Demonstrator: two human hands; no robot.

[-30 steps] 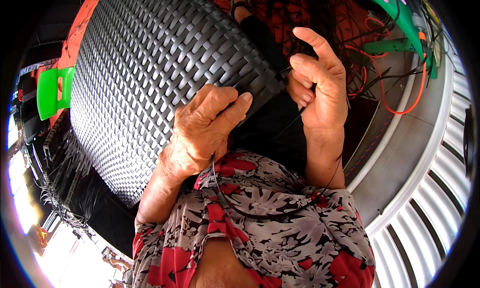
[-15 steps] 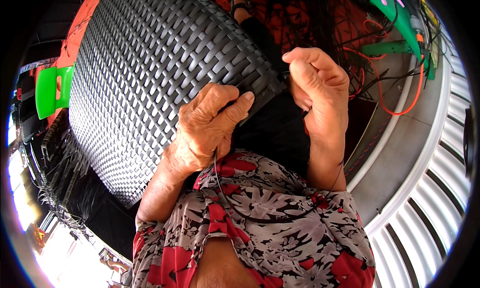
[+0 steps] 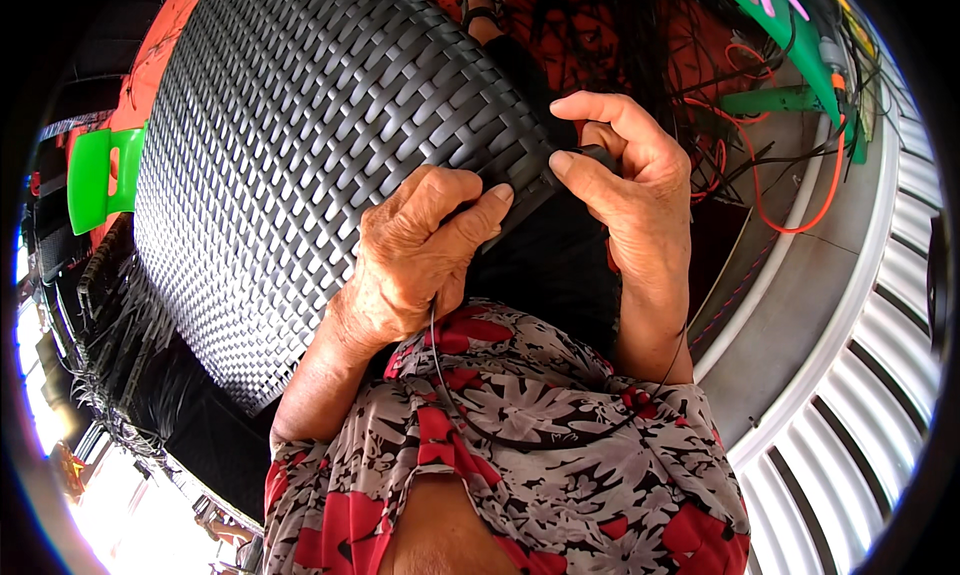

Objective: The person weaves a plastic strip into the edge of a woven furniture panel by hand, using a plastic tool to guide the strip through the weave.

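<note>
The left hand (image 3: 415, 250) clasps the near edge of the woven panel (image 3: 300, 125) at left, while the right hand (image 3: 635, 180) has thumb and forefinger apart by the right corner, any hold impossible to tell.

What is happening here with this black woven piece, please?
A person is working on a black woven panel with two bare hands. The left hand is curled at the panel's near edge. The right hand is at the corner, thumb and index finger spread apart; whether it holds anything is unclear. A thin black strand loops across the flowered clothing.
</note>
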